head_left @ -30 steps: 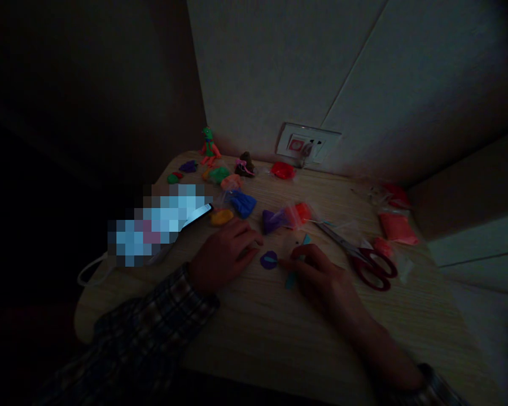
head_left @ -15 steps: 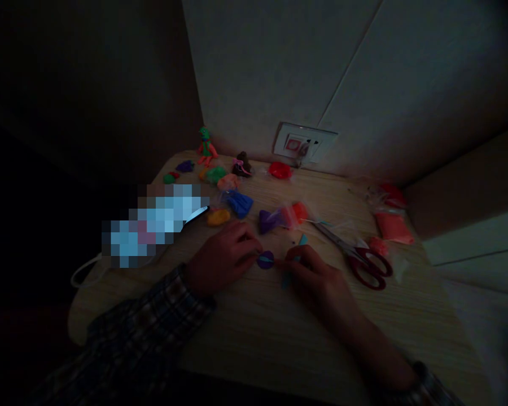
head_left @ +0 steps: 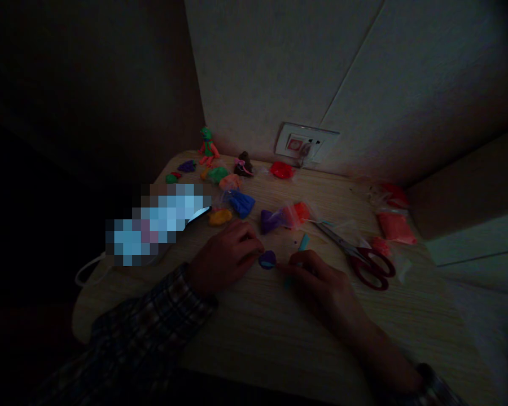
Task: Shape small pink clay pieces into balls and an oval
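Note:
A small purple clay disc (head_left: 267,260) lies low over the table between my hands, a light blue strip showing along its lower part. My left hand (head_left: 226,256) rests on the table with fingers curled, the fingertips holding the disc's left edge. From the other side my right hand (head_left: 319,282) reaches in, thumb and index finger pinched at the disc's right edge. What sits in that pinch is too dark and small to make out. Partly hidden under my right hand is a turquoise stick (head_left: 303,242).
Red-handled scissors (head_left: 370,268) lie to the right. Bags of purple clay (head_left: 271,221), blue clay (head_left: 241,203) and pink clay (head_left: 397,226) surround the work. A lit phone (head_left: 158,225) is at left. A green-and-orange figure (head_left: 208,148) and brown figure (head_left: 242,163) stand behind.
The light blue strip has shifted from the disc's middle to its lower part. The disc looks slightly turned or tilted. My left hand stays in place; my right fingertips moved slightly.

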`<state>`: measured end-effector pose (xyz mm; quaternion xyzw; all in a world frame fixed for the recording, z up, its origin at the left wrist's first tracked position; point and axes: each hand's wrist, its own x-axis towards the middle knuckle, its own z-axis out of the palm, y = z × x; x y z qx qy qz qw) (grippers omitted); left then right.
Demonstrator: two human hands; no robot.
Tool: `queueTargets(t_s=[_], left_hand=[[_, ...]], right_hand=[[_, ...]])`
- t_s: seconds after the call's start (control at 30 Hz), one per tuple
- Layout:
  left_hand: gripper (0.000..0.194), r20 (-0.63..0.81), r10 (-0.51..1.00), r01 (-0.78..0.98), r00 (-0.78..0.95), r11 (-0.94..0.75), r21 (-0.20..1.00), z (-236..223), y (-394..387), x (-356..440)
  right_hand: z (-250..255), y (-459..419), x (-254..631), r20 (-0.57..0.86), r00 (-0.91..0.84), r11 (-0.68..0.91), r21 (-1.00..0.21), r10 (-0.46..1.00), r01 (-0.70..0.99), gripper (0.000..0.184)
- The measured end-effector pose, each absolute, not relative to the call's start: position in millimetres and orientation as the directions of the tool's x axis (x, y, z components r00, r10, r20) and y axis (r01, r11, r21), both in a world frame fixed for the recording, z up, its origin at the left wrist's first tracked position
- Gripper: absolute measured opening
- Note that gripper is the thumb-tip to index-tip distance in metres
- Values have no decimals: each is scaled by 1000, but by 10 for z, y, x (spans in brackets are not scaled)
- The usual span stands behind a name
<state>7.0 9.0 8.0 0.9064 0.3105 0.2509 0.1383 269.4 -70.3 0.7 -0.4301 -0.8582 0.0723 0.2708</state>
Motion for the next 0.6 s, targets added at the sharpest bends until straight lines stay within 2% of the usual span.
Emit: queueTargets(t_s=[0.6], left_hand=[[15, 377, 630, 489, 678, -771, 408, 75, 79, 80]], right_hand=[[71, -699, 2732, 402, -503, 638, -375, 765, 672, 13]])
